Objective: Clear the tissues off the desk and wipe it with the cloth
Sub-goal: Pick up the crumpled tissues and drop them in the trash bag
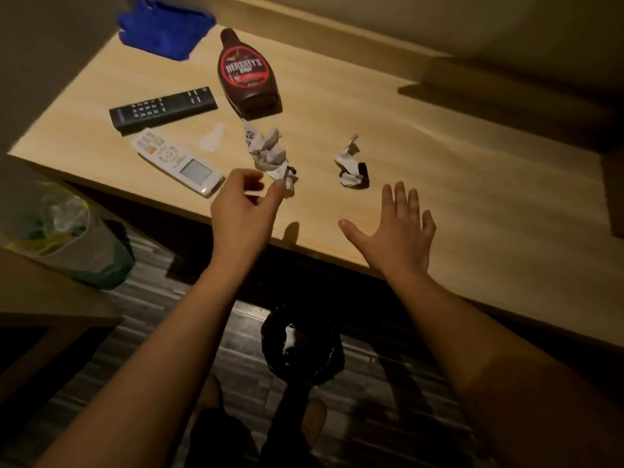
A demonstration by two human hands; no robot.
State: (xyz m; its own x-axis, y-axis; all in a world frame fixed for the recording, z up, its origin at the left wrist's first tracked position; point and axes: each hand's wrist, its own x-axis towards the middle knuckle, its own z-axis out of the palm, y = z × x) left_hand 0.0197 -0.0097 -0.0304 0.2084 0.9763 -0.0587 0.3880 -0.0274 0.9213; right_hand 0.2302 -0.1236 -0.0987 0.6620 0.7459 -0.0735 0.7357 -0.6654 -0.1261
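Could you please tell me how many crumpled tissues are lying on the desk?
2. One larger clump lies near the syrup bottle, by the fingers of the left hand; a smaller one lies ahead of the right hand. The larger clump may hold more than one tissue.

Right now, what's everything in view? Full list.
Desk: 1, light wood, upper frame
Cloth: 1, blue, desk's far left corner
Hershey's syrup bottle: 1, brown, mid-desk
Black remote: 1, black, left of bottle
White remote: 1, white, near front edge
Pale smear: 1, whitish, beside white remote; unclear what
Left tissue clump: 1, white, dark-stained, below bottle
Right tissue clump: 1, white, dark-stained, desk centre
Black bin: 1, black, floor between arms
Green bin: 1, clear liner, floor left
Left hand: 1, at left clump's near tip; grip unclear
Right hand: 1, fingers spread, over desk front
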